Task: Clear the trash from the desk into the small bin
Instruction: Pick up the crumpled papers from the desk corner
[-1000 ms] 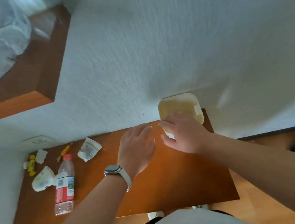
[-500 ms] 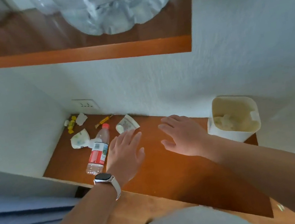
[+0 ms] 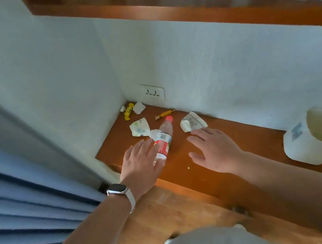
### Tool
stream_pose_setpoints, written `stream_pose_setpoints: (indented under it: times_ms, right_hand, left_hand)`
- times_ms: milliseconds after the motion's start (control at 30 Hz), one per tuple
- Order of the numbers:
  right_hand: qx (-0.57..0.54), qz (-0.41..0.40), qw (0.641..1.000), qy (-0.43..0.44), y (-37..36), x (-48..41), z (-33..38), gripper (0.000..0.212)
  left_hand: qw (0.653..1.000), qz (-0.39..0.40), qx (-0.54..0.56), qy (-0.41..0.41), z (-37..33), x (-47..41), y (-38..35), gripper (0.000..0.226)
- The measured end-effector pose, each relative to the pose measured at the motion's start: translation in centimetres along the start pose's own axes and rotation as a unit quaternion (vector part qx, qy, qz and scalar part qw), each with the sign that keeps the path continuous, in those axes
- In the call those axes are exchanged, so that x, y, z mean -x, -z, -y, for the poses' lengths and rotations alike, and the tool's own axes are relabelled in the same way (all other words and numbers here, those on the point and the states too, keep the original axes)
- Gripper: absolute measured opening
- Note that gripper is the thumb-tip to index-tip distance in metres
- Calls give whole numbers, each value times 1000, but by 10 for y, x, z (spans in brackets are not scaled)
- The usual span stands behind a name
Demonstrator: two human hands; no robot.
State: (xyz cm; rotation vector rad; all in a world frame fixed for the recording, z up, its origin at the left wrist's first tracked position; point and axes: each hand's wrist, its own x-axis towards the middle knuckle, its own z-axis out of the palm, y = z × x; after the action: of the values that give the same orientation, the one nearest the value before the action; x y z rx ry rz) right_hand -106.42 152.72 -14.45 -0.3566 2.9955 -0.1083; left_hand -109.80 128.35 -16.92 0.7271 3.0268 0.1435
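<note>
Here left hand spreads flat over bottle, palm down

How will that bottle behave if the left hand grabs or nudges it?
The bottle lies on its side on the desk, so a nudge would probably roll it. It looks clear and near empty: likely light. Thin plastic may crumple under the left hand.

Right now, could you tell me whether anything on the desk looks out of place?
Yes: a bottle lies on its side near the left hand, and crumpled wrappers are scattered toward the corner. The bin stands upright at the far right.
</note>
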Motion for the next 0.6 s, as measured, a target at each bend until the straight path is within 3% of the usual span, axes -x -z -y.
stream_pose_setpoints:
  times_ms: [300,600]
  right_hand:
    - [15,12,999,-27,-6,-23,56,54]
    - [19,29,998,-57,-14,-40,43,54]
  left_hand:
    - [999,26,16,26,65,21,-3,53]
    - [998,31,48,31,73,-4,-18,50]
